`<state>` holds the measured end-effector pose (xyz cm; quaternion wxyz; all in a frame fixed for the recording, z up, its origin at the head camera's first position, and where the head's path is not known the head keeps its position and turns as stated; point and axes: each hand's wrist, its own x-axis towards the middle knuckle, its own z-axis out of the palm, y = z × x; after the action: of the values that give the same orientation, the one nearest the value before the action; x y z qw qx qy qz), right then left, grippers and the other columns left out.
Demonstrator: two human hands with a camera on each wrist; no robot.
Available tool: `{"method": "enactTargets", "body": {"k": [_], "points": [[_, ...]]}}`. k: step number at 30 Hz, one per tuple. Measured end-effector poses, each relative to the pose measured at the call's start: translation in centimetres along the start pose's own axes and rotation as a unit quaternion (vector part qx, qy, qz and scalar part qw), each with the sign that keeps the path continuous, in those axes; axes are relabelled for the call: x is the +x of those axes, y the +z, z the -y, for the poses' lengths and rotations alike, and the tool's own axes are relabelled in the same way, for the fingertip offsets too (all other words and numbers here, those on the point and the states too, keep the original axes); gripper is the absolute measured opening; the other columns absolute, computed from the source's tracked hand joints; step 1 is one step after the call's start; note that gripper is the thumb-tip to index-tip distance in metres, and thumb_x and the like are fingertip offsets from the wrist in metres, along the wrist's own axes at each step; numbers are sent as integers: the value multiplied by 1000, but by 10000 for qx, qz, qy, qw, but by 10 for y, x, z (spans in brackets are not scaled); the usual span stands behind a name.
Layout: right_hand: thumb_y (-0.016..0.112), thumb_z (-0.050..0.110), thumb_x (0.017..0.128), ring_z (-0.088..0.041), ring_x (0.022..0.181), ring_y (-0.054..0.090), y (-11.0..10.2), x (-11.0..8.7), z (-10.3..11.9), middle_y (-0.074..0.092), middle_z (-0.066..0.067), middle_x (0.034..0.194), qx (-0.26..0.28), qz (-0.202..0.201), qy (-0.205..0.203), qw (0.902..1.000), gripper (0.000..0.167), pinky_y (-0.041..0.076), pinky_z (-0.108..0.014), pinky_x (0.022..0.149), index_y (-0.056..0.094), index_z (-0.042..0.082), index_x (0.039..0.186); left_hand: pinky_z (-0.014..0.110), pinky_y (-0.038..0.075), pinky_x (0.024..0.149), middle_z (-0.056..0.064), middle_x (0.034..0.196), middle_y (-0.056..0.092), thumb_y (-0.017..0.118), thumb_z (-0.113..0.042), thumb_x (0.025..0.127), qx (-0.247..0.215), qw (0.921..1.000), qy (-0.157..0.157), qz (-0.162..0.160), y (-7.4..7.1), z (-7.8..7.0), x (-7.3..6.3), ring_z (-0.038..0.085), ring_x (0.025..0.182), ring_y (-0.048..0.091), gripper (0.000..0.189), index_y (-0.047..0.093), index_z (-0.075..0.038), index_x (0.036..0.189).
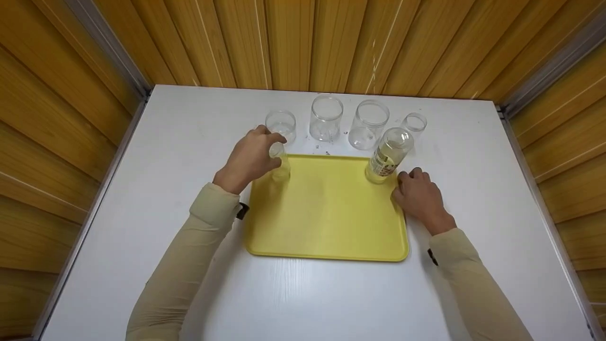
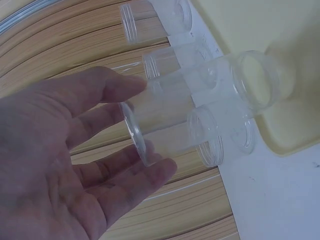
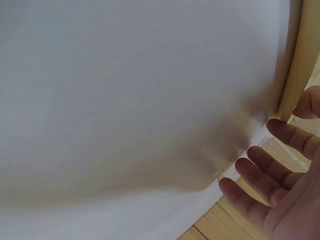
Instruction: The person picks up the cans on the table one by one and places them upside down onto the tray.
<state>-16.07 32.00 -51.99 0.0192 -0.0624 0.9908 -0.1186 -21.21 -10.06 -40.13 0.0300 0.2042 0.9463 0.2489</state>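
My left hand [image 1: 253, 154] holds a clear jar [image 2: 172, 117] near its upper end, thumb on one side and fingers on the other. That jar is upright at the back left corner of the yellow tray [image 1: 331, 213]. At the tray's right edge, my right hand [image 1: 421, 196] pinches the rim, with the thumb on the inner side and the index finger outside, as the right wrist view shows. A clear bottle [image 1: 388, 156] with a printed label stands on the tray's back right corner, close to the right hand.
Behind the tray, on the white table [image 1: 142, 227], stand a short clear jar [image 1: 281, 124], two taller clear jars [image 1: 325, 121] and a narrow clear jar [image 1: 415, 124]. Wood-patterned panels [image 1: 331, 42] enclose the table's back and sides.
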Motion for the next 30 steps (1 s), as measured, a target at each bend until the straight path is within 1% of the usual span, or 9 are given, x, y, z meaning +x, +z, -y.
{"method": "enactTargets", "body": {"k": [10, 18, 25, 30], "points": [[51, 22, 99, -50, 107, 54, 0, 0, 0, 54, -31, 118, 3, -33, 36, 10000, 36, 49, -67, 78, 64, -5, 118, 49, 55, 86, 26, 124, 63, 74, -1, 87, 188, 9996, -6, 206, -1, 0, 2, 41, 106, 62, 44, 75, -3, 131], [51, 23, 99, -51, 109, 54, 2, 0, -1, 53, -31, 120, 7, -1, 49, 10000, 38, 49, -67, 78, 63, -6, 120, 50, 55, 87, 26, 124, 63, 74, -1, 87, 240, 9993, -32, 280, 1, 1, 4, 41, 109, 62, 44, 75, -3, 131], [51, 24, 99, -50, 111, 52, 3, -1, -2, 53, -31, 121, 29, 12, 42, 10000, 40, 49, -68, 79, 63, -6, 122, 50, 57, 88, 28, 126, 64, 77, 0, 87, 406, 9986, 98, 317, 1, 1, 4, 45, 110, 63, 44, 75, -3, 131], [52, 23, 99, -50, 110, 53, 2, -1, -2, 53, -31, 120, 15, -27, 21, 10000, 39, 49, -68, 78, 63, -6, 122, 51, 57, 89, 28, 126, 64, 76, 0, 87, 388, 9986, 123, 330, 2, 1, 5, 45, 111, 63, 44, 75, -2, 131]]}}
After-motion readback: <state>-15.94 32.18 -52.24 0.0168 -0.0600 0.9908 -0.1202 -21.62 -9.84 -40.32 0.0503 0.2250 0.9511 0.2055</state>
